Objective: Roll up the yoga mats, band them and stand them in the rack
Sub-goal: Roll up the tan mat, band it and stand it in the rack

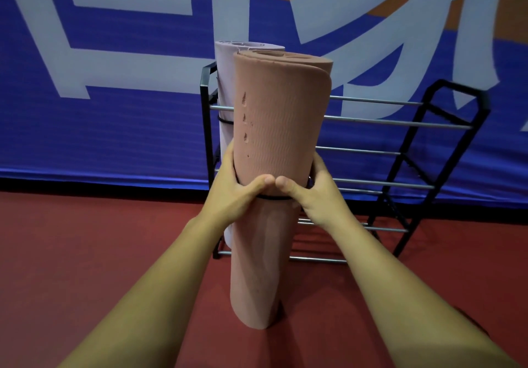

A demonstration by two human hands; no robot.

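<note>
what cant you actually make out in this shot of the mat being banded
All from the head view:
- Back of the black band: hidden behind the pink mat; whether it closes all round is unclear.
- Fingers of the left hand and right hand: wrapped behind the roll.
- Lilac mat: mostly covered by the pink mat, so its footing in the rack is unseen.
- Wall lettering: cut off by the frame edges.

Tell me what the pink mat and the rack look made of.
Pink mat: soft matte foam, going by its fine ribbed texture and small gouges. Rack: apparently metal, with black painted frame and shiny silver crossbars.
</note>
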